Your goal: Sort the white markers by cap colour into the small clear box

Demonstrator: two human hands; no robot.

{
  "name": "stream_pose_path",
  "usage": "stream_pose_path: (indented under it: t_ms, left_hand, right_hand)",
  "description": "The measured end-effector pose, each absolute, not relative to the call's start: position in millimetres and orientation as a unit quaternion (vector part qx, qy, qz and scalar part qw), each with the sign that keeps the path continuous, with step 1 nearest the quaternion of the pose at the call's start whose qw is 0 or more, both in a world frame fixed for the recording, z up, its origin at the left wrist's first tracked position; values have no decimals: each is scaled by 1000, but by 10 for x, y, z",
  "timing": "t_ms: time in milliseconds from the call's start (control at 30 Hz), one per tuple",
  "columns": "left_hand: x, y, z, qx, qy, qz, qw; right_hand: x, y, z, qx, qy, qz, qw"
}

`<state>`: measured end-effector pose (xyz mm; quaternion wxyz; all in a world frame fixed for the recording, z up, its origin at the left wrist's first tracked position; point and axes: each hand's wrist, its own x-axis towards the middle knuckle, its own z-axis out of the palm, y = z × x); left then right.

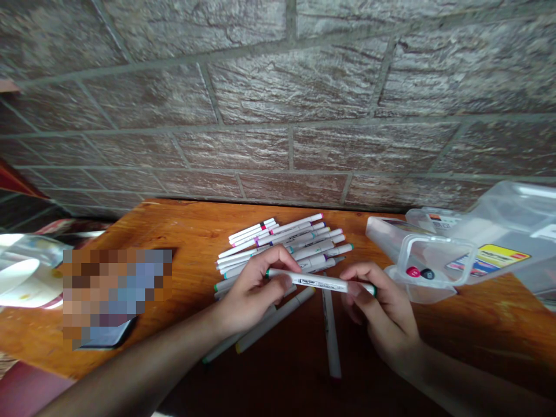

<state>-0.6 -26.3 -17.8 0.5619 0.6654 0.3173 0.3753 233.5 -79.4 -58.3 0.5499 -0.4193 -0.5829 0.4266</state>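
Note:
Between my two hands a white marker point(319, 283) with green ends and dark print is held level above the table. My left hand point(256, 289) pinches its left end between thumb and fingers. Its right end is gripped by the thumb and fingers of my right hand point(382, 307). Behind and below lies a loose pile of white markers point(299, 237) with ends of several colours. A marker with a yellow end point(275, 320) lies near my left wrist, and another marker point(332, 336) points toward me under the held one.
Clear plastic cases point(499, 231) stand at the right of the wooden table point(182, 226), one holding a red and a black round piece. A phone point(113, 335), partly blurred out, and a white container point(30, 284) are at the left. A brick wall point(260, 98) rises behind.

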Motion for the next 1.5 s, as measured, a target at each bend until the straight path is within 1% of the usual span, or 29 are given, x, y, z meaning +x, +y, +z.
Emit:
stream_pose_path:
  t_ms: [100,233,467,633,833,933,1133,1333,1500]
  left_hand:
    - [-32,-269,-176,676,307,375,555]
    - [-57,-273,-189,664,291,377,576]
    - [-9,-242,-140,675,329,391,532]
    - [7,-207,-150,640,338,406,558]
    - [-16,-251,-110,598,311,432,599]
    - [-20,-267,-105,600,299,441,597]
    - [-23,-247,-131,562,237,465,642]
    - [-15,-251,-104,566,256,480,620]
    - [9,-280,-116,573,273,468,615]
  right_hand:
    - [2357,-801,-587,-417,-602,409,544]
    - [2367,-811,-572,-411,-606,403,548]
    - [2341,-803,-535,-436,-595,369,565]
    - [2309,-793,-476,-473,-536,399,574]
    - [2252,-786,-222,-435,-501,442,604]
    - [2249,-786,-110,-425,-489,464,605]
    - [2257,-762,-35,-422,-462,498,601]
    - [2247,-747,11,-418,-467,502,596]
    - [2257,-755,5,-432,-477,499,580]
